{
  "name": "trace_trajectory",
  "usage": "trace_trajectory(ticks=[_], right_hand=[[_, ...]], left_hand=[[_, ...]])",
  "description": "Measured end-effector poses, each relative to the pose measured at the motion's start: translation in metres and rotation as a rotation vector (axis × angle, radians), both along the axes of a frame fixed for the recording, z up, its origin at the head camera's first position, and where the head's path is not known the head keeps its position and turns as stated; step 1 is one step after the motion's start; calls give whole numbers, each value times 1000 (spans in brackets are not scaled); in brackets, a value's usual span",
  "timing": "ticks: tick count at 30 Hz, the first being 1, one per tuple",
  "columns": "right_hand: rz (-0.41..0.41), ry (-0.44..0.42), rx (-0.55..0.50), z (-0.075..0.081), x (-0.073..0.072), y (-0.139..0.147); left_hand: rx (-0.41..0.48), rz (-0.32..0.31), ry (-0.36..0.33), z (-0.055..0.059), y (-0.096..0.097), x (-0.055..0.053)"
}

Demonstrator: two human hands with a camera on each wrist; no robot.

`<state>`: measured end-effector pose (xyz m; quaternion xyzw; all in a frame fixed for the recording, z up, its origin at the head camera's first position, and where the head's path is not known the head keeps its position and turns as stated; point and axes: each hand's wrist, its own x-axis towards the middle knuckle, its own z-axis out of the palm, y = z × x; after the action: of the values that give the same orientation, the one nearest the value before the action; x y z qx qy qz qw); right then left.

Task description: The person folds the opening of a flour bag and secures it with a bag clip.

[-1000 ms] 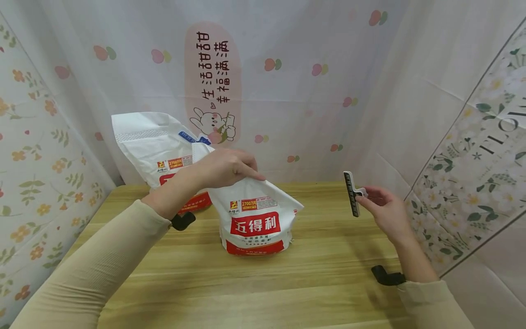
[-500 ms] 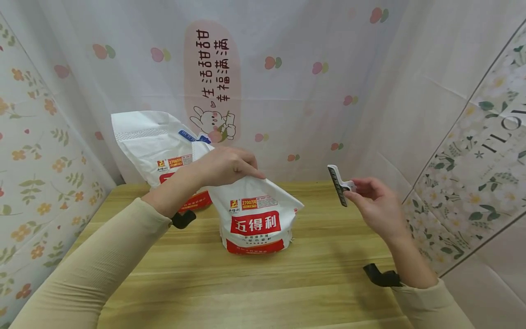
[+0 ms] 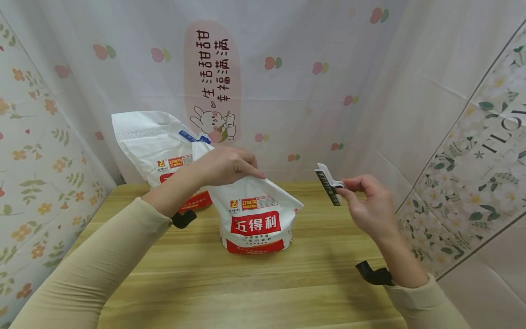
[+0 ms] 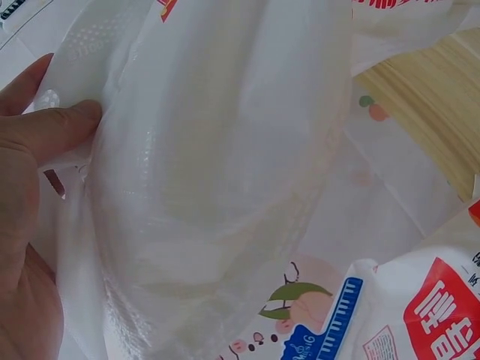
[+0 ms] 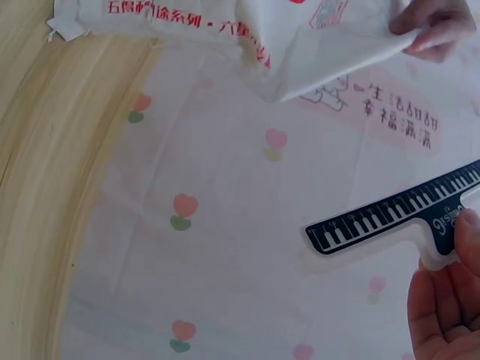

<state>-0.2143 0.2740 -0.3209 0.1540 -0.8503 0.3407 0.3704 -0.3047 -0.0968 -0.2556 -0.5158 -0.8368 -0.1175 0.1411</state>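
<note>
A white and red flour bag (image 3: 256, 203) stands on the wooden table. My left hand (image 3: 228, 167) pinches its gathered top edge between thumb and fingers; the left wrist view shows the thumb (image 4: 71, 124) pressed on the white plastic. To the right of this bag, in the air, my right hand (image 3: 367, 205) holds a bag clip (image 3: 327, 187) by its handle. A black bar with a white piano-key print (image 5: 390, 214) forms the clip's front, and a white bar shows behind it. There is a gap between clip and bag.
Behind my left arm stands a second flour bag (image 3: 144, 137), with a blue piano-key clip (image 3: 193, 137) across its folded top. A printed curtain (image 3: 287, 114) rises at the table's back edge, and floral sheets (image 3: 37, 183) hang at both sides.
My right hand has moved left with the clip, towards the front bag, and the clip has turned so its top leans left. My left hand keeps its place on the bag.
</note>
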Motion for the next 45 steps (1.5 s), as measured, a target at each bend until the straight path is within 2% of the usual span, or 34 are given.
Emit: trace_trajectory(ticks=[8, 15, 26, 35, 45], right_hand=[[71, 121, 112, -3, -4, -18], [137, 179, 168, -10, -9, -37], [198, 167, 265, -23, -17, -67], [163, 154, 317, -28, -22, -80], [163, 159, 315, -28, -26, -88]], left_hand=[[-16, 15, -6, 1, 0, 0], [-24, 20, 7, 1, 0, 0], [-16, 5, 14, 2, 0, -1], [-29, 25, 14, 4, 2, -1], [15, 21, 8, 3, 2, -1]])
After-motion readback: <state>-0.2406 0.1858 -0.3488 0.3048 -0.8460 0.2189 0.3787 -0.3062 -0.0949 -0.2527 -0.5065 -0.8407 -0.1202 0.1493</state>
